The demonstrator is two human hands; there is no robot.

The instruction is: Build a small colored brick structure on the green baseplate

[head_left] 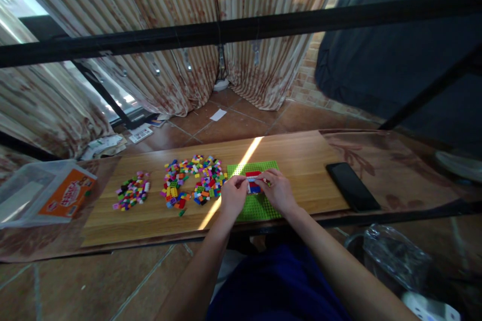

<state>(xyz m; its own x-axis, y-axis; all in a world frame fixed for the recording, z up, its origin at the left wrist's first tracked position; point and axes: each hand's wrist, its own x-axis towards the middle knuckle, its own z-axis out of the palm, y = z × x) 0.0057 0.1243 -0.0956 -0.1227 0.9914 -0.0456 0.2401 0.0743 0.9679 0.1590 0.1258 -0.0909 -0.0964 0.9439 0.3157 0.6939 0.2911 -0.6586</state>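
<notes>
A green studded baseplate [259, 206] lies on the wooden board in front of me. On it sits a small build of red, white and blue toy bricks [254, 188]. My left hand [234, 193] is at the build's left side, thumb and fingers pinched at its edge. From the right, my right hand [276, 189] pinches at the upper right of the same build. A pale strip of brick spans between the fingertips of both hands. The fingers hide part of the build, so exactly which bricks each hand grips is hard to see.
Left of the baseplate lie a large pile of loose colored bricks [205, 180] and a smaller pile [132, 191]. A clear plastic box [26, 185] with an orange label stands at the far left. A black phone [352, 185] rests on the right. A dark metal bar [241, 30] crosses beyond the board.
</notes>
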